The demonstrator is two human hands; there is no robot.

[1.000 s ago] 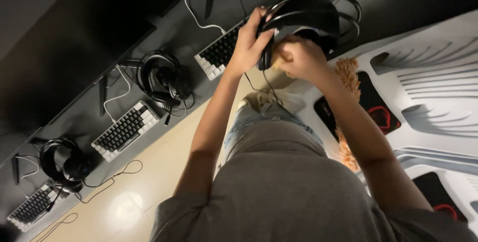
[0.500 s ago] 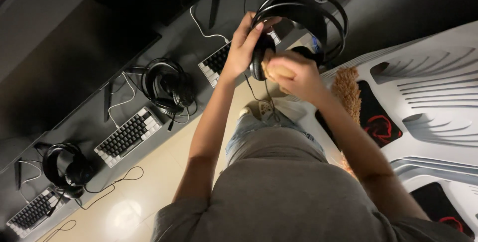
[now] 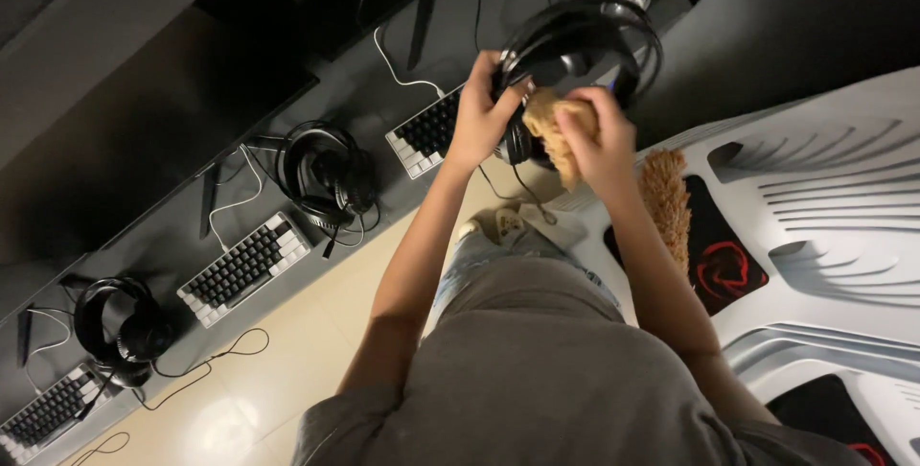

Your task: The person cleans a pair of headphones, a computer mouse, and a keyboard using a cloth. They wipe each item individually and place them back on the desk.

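Black headphones sit at about 1 o'clock in the head view, held up over the dark desk. Headband arcs toward 12 to 1 o'clock; ear cups hang at the lower end, so the long axis runs roughly from 7 to 1 o'clock. Thin cable drops from the cups toward 6 o'clock.

Left hand: fingers curled round the left side of the band and cup, a closed grasp on the headphones. Right hand: bunched round a tan cloth, which is pressed against the ear cup.

Keyboard lies on the desk just behind the left hand, partly hidden. At 9 o'clock, a second headset rests beside a second keyboard. At 8 o'clock, a third headset and another keyboard.

White chair at 3 o'clock; a tan fluffy duster lies just beside the right forearm, touching it or not, cannot tell.
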